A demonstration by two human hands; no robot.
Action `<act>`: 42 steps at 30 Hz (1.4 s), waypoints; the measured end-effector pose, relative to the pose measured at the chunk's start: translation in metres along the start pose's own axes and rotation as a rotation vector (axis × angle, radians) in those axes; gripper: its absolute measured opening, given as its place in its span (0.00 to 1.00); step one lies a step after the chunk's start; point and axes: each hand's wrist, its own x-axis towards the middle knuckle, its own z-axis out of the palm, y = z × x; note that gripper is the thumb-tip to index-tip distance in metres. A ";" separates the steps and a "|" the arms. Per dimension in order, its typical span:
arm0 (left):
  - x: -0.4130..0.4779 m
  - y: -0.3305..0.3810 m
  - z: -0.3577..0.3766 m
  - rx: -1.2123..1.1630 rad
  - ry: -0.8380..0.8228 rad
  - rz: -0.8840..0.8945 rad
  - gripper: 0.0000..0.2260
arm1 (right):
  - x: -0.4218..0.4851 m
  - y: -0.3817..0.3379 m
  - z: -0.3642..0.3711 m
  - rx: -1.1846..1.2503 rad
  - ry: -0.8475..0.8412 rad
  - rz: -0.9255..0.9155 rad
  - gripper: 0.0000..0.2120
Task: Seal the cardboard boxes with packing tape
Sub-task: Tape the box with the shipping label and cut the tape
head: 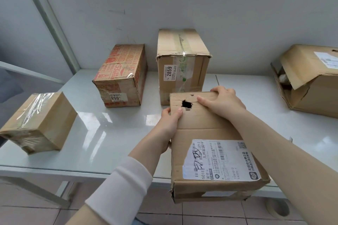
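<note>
A brown cardboard box [210, 133] with a white shipping label and a torn hole in its top flap sits at the table's front edge, partly overhanging it. My left hand [169, 124] grips the box's left edge, thumb on top. My right hand [221, 102] lies on the far flap with fingers curled over the back edge. No tape roll is on the table; a roll [279, 210] lies on the floor at lower right.
On the white table [109, 133] stand a taped small box [39, 122] at left, a red-printed box [121, 76], a tall taped box [181, 64] at the back, and an open-flapped box [309, 78] at right. A white wall lies behind.
</note>
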 end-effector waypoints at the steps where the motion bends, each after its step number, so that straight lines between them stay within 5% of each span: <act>1: 0.002 0.001 -0.001 0.008 0.003 -0.015 0.20 | 0.001 0.000 -0.001 0.008 -0.002 -0.001 0.33; 6: 0.008 0.013 0.001 0.101 0.050 -0.047 0.24 | 0.000 -0.004 -0.001 0.024 -0.008 0.054 0.40; 12: 0.013 0.014 0.003 0.091 0.040 0.009 0.20 | 0.002 -0.004 0.001 0.001 0.012 0.042 0.36; 20: -0.001 -0.003 -0.009 0.135 -0.106 0.054 0.17 | 0.001 0.000 -0.008 0.078 -0.119 0.037 0.40; 27: 0.000 0.000 -0.003 0.056 -0.087 0.086 0.13 | 0.003 0.003 -0.005 0.110 -0.090 0.011 0.34; 33: 0.000 -0.005 -0.003 0.073 -0.080 0.126 0.14 | 0.003 0.003 -0.004 0.124 -0.082 0.022 0.39; 38: 0.001 -0.003 0.001 0.015 -0.056 0.149 0.12 | 0.004 0.006 -0.001 0.141 -0.045 -0.009 0.30; 42: -0.002 -0.002 0.001 0.150 0.008 0.211 0.16 | -0.002 0.006 -0.005 0.168 -0.046 -0.014 0.34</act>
